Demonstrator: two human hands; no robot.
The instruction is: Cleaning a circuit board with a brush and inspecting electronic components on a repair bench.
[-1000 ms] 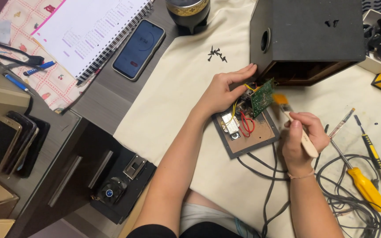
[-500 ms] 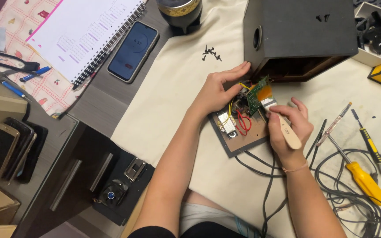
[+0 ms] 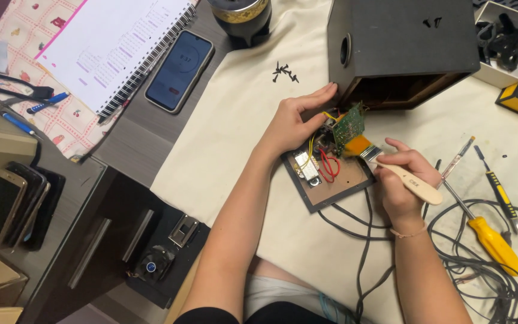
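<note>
A cream cloth [image 3: 235,120] covered the desk, and on it stood a black speaker cabinet [image 3: 403,48] with its open side toward the person. Just in front of the cabinet lay its dark back panel [image 3: 340,183], inner face up, carrying a green circuit board [image 3: 350,123] that stood tilted on edge, with red and yellow wires and a small metal-cased part beside it. The step in hand appeared to be brushing dust off the board; the next stroke would call for a light sweep across the components while the board was held steady, without snagging the wires.

The left hand [image 3: 292,123] reached in from below with the forearm stretched diagonally across the cloth. Its fingers were curled over the far edge of the panel, the thumb pressing near the board; whether it pinched the board itself could not be told. The right hand [image 3: 400,177] was clenched round the pale handle of a small paintbrush [image 3: 391,168], whose orange bristles touched the lower edge of the board.

Yellow-handled screwdrivers [image 3: 493,240] and black cables lay to the right, loose black screws [image 3: 284,72] to the upper left.
</note>
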